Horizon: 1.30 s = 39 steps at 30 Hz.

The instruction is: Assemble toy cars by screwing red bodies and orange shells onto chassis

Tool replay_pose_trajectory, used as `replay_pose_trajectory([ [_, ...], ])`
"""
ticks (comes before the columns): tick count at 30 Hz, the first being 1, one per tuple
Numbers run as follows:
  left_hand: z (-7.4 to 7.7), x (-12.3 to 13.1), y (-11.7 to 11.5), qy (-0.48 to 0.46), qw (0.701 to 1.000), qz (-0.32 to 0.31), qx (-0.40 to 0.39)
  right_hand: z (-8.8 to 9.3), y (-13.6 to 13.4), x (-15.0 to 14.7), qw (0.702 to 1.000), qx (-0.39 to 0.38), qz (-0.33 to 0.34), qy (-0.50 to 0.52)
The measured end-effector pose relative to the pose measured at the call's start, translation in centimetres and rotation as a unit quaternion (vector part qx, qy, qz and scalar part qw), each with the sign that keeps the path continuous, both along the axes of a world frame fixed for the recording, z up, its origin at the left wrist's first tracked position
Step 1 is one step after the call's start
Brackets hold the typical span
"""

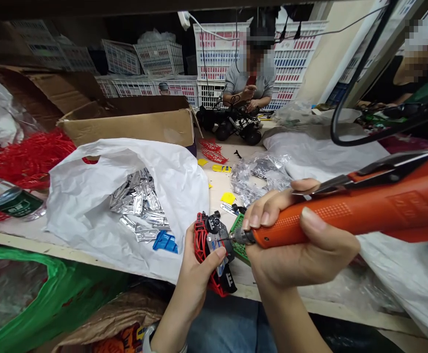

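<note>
An orange electric screwdriver is wrapped in my right hand, its tip pointing left. The tip meets a red and black toy car frame with a silvery plate on it. My left hand grips that frame from below and the left, thumb pressed on its face. Behind the screwdriver's nose lies a green tray, partly hidden by my right hand. To the left, a white plastic bag lies open around a pile of silver plates and a blue plastic piece.
Red plastic frames lie beside a clear bottle at left. A cardboard box stands behind the bag. Clear plastic bags and yellow pieces lie mid-table. A person sits opposite; a black cable hangs at right.
</note>
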<state>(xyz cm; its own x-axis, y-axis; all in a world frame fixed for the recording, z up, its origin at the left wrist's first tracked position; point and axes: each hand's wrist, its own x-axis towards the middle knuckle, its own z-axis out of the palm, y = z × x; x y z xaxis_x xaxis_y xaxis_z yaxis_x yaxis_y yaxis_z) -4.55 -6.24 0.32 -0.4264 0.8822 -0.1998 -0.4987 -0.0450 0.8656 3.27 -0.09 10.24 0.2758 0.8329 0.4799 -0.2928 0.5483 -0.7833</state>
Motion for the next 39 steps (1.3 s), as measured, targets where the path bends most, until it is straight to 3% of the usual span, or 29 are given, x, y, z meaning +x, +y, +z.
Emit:
replay_pose_trajectory([
  [4, 0.0, 0.0, 0.0, -0.010, 1.000, -0.006, 0.004, 0.1, -0.1, 0.1, 1.000, 0.006, 0.005, -0.014],
  [16, -0.5, -0.3, 0.0, 0.008, 1.000, -0.022, 0.003, -0.3, 0.9, -0.6, 0.975, 0.042, 0.073, 0.207],
  [39, 0.5, -0.1, 0.1, -0.046, 0.999, -0.012, -0.009, -0.3, 0.7, -1.1, 0.974, 0.066, 0.085, 0.198],
])
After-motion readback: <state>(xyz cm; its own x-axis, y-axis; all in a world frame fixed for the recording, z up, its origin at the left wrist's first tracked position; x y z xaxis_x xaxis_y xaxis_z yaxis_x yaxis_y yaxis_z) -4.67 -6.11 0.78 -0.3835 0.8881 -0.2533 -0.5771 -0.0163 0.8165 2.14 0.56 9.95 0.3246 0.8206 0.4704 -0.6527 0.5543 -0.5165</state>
